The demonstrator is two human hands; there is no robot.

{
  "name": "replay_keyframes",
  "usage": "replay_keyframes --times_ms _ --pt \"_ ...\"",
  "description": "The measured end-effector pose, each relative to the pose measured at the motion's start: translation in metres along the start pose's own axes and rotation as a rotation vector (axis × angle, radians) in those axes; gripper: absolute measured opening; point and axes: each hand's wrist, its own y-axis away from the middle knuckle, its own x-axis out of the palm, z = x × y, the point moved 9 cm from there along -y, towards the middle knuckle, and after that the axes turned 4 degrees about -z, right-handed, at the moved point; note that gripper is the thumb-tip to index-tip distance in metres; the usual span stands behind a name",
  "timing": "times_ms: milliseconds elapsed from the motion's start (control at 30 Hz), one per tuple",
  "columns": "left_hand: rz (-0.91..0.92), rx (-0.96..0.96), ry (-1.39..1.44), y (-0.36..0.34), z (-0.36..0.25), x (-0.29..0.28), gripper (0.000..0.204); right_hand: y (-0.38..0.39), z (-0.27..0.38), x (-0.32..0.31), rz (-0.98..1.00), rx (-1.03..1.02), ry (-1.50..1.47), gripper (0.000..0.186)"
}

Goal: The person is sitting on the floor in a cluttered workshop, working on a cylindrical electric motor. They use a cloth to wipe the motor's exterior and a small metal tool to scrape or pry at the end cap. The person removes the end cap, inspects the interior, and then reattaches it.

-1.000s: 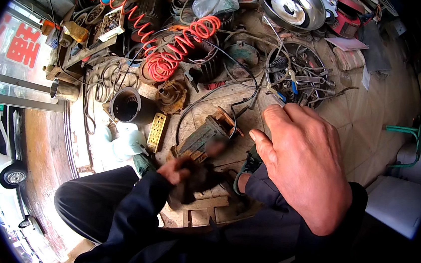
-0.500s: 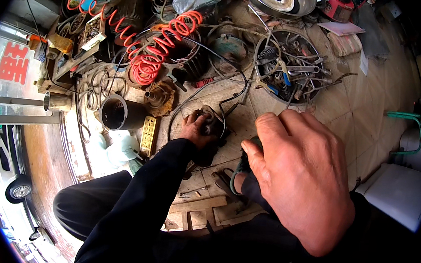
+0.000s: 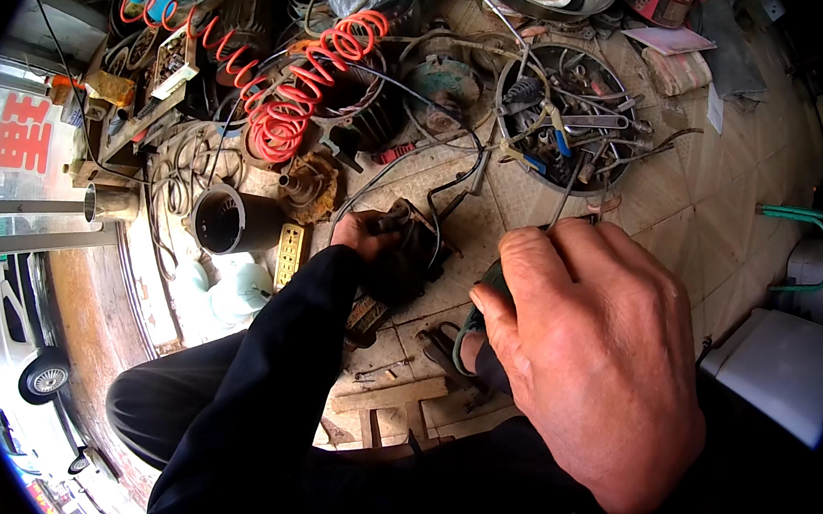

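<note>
On the tiled floor in front of me, my left hand is closed around the near left side of a dark, greasy machine part. A black cable runs up from this part. My right hand hangs large and close to the camera, right of the part and apart from it. Its fingers are curled, with the thumb against the forefinger; whatever they may hold is hidden beneath the hand. Between my hands and my knees a wrench-like tool lies on the floor.
A round tub of tools stands beyond my right hand. A coiled red hose, a black cylinder, a rusty flanged part and a yellow power strip lie left. Wooden slats are near my legs. A white box stands right.
My left hand has shifted a little left and turned the dark machine part, showing more of its near side. My right hand has dropped slightly, its fingers still curled.
</note>
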Motion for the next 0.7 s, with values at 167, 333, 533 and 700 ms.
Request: replay_keyframes --times_ms 167,333,533,700 --pt "-0.450 -0.097 0.053 -0.001 0.071 -0.073 0.044 -0.004 0.003 0.004 0.114 -0.012 -0.002 0.025" --pt "-0.701 -0.218 -0.383 0.083 0.100 -0.142 0.056 -0.001 0.003 0.012 0.115 -0.045 0.098 0.025" --pt "-0.725 0.031 -0.365 0.174 0.068 -0.105 0.041 -0.005 0.021 0.018 0.226 -0.008 0.250 0.024" --pt "-0.711 0.090 -0.563 0.155 0.026 -0.076 0.045 0.010 0.011 0.036 0.260 -0.087 0.184 0.015"
